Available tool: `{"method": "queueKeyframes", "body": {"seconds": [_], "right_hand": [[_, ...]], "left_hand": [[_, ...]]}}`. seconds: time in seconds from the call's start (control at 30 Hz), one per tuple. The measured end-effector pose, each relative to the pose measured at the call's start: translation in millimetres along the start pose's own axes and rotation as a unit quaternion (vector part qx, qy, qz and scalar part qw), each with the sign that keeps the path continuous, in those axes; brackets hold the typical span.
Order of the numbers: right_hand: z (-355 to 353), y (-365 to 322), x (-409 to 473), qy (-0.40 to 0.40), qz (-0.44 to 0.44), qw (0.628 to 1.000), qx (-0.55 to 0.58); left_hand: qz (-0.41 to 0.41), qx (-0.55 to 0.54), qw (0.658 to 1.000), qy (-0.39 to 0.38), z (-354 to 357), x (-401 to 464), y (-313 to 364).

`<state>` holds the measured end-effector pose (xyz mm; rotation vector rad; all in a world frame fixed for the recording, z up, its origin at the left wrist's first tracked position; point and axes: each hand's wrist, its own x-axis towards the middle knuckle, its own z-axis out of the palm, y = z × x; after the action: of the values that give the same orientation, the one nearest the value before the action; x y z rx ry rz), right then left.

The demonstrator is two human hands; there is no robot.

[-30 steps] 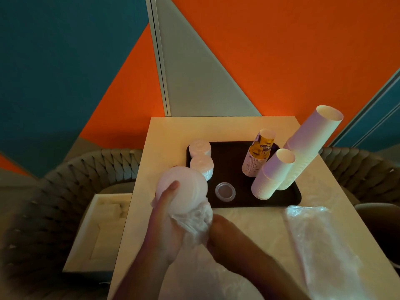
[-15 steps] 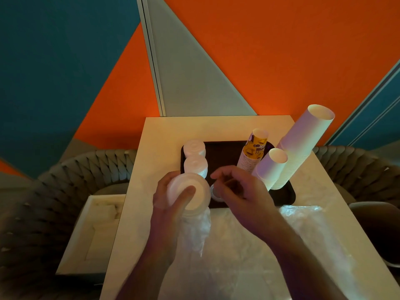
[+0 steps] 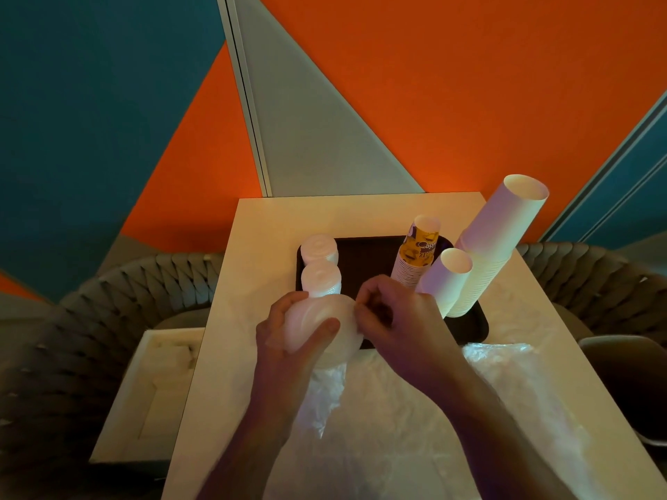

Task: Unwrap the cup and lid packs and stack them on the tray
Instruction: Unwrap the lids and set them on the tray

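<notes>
Centre frame: left hand (image 3: 288, 341) grips stack of white plastic lids (image 3: 317, 328) in clear wrap; right hand (image 3: 397, 319) pinches its top edge.

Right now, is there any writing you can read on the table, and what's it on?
Printed cup stack: purple and yellow lettering, warped and partly hidden, too blurred to read.
White cup stacks, lid stacks, tray, wrappers: no text visible.

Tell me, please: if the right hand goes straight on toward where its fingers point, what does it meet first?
The right hand points left, so it probably meets the wrapped lid pack held by the left hand; they may already touch.
</notes>
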<state>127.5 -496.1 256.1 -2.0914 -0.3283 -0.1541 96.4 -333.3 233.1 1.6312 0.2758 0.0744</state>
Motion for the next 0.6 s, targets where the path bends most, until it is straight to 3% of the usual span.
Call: {"method": "queueKeyframes", "body": {"seconds": [0.1, 0.17, 0.27, 0.33, 0.4, 0.5, 0.6], "right_hand": [[-4, 4, 1, 0.005, 0.037, 0.998, 0.052], [-7, 7, 1, -0.024, 0.086, 0.989, 0.117], [-11, 12, -1, -0.076, 0.116, 0.983, 0.118], [-13, 15, -1, -0.072, 0.142, 0.973, 0.167], [-14, 20, -2, -0.050, 0.194, 0.940, 0.275], [-13, 30, -4, -0.026, 0.277, 0.854, 0.439], [-5, 52, -7, 0.007, 0.318, 0.793, 0.520]], "left_hand": [[0.005, -0.008, 1.000, -0.001, 4, 2, -1], [0.008, -0.008, 1.000, 0.002, 6, 3, -2], [0.000, -0.020, 1.000, -0.005, 12, 3, -1], [0.000, -0.034, 0.999, -0.014, 14, 3, 0], [0.002, -0.055, 0.998, -0.018, 18, 2, 1], [0.005, -0.022, 1.000, 0.002, 18, 4, -5], [-0.005, -0.022, 1.000, 0.013, 16, 5, -6]]}}
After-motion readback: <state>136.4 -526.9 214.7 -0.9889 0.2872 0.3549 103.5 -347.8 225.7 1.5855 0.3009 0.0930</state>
